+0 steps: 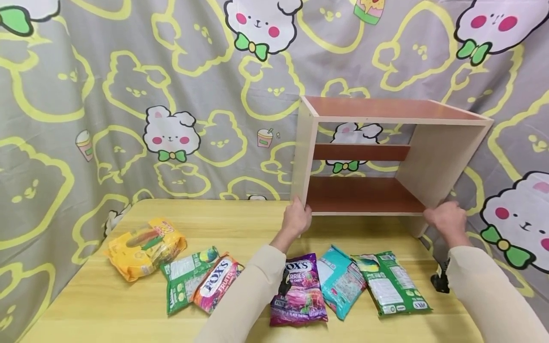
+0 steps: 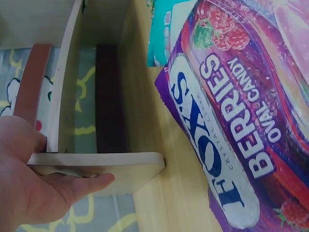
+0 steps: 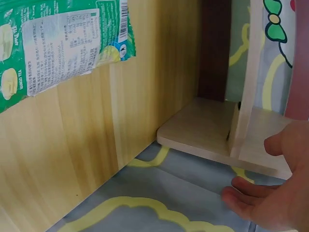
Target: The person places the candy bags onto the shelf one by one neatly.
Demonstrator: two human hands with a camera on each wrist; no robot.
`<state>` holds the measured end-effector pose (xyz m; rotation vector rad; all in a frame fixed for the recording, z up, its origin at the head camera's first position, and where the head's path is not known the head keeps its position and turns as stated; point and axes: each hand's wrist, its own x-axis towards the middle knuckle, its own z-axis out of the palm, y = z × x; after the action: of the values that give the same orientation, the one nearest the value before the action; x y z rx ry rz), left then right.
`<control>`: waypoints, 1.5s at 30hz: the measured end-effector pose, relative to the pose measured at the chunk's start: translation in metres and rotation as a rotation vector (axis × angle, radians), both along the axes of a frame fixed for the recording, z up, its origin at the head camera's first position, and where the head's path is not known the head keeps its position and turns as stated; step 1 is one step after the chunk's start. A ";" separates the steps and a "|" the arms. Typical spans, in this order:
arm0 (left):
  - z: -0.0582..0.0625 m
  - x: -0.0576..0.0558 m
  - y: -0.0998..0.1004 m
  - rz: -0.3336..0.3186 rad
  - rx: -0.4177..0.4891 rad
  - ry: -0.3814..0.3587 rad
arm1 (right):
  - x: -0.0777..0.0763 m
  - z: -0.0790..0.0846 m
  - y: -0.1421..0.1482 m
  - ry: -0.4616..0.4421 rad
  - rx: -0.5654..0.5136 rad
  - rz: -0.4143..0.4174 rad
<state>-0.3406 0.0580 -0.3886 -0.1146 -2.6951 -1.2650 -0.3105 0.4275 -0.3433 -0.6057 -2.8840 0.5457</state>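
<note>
Sleeve point(image 1: 250, 290) hides purple bag's point(image 1: 299, 295) "F" in head view, not left wrist's; left fingers point(image 2: 94, 183), right fingers point(image 3: 245, 202) grasp shelf point(image 1: 364, 195)

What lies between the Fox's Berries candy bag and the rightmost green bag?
The teal bag, between the Fox's Berries candy bag and the rightmost green bag; head view shows it.

At the right of the left wrist view, the purple bag point(image 2: 241, 111) reads "FOX'S", "CRYSTAL CLEAR", "BERRIES" and "OVAL CANDY". Lower left of centre in the head view, the orange bag point(image 1: 218, 283) reads "FOX'S" and "FRUITS". Upper left in the right wrist view, the green packet point(image 3: 58, 53) carries a barcode and fine print, too blurred to read reliably.
</note>
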 end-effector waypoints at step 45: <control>-0.005 -0.008 -0.002 -0.017 -0.086 0.006 | -0.026 -0.038 0.013 0.218 -0.266 -0.144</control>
<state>-0.3485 0.0563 -0.3937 -0.1515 -2.7490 -1.1511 -0.3361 0.4401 -0.3810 -0.7326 -2.5608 0.9194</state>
